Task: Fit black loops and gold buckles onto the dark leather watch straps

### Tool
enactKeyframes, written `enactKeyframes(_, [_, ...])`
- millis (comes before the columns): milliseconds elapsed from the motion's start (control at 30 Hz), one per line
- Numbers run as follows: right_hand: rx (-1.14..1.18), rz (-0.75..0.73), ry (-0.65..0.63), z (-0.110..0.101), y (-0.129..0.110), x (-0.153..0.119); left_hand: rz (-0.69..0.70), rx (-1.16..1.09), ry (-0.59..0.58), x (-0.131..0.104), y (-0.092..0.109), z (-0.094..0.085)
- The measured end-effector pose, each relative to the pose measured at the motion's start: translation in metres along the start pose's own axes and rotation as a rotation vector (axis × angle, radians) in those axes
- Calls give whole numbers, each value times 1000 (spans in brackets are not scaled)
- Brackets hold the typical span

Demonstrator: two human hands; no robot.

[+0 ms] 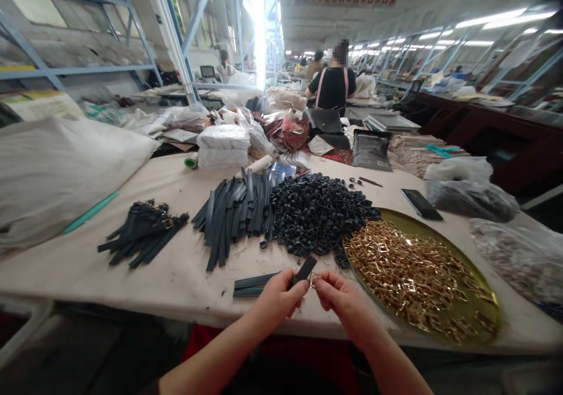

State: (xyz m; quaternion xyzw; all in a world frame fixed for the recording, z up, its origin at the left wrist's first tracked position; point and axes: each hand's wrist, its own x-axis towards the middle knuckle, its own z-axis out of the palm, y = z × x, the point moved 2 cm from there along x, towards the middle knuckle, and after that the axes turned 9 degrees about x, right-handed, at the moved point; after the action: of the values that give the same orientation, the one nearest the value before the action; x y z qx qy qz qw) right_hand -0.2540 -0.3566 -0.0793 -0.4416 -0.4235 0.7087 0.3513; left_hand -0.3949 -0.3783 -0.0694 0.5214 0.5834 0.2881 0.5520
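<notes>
My left hand (285, 292) is closed on a short dark leather strap (307, 269), which sticks up past the thumb. Close beside it, my right hand (336, 292) pinches a small gold buckle (312, 280) at the strap's side; whether the two touch I cannot tell. Two or so dark straps (253, 285) lie on the table behind my left hand. To the right, a round gold-coloured tray (481, 266) holds a heap of gold buckles (409, 266). Beyond my hands is a pile of small black loops (321, 210).
Loose dark straps (240, 207) lie left of the loops, and straps with buckles (143, 234) further left. A phone (421, 204) and plastic bags (472, 190) lie at right. A large white sack (65, 172) fills the left side. Another person (333, 87) stands further back.
</notes>
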Motion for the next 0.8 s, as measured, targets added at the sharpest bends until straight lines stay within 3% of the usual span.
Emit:
enactKeyframes(200, [131, 59, -1, 20, 19, 1, -86, -51, 8, -9, -9, -4])
enactKeyframes(400, [-14, -42, 86, 21, 27, 10, 118, 374, 229, -11, -12, -3])
enactKeyframes(500, [14, -35, 58, 23, 27, 9, 105, 402, 214, -10, -13, -4])
enactKeyframes(633, [-103, 57, -73, 22, 21, 0, 78, 306, 196, -7, -15, -14])
enactKeyframes(800, [-244, -155, -112, 13, 17, -5, 13, 189, 127, -7, -18, -16])
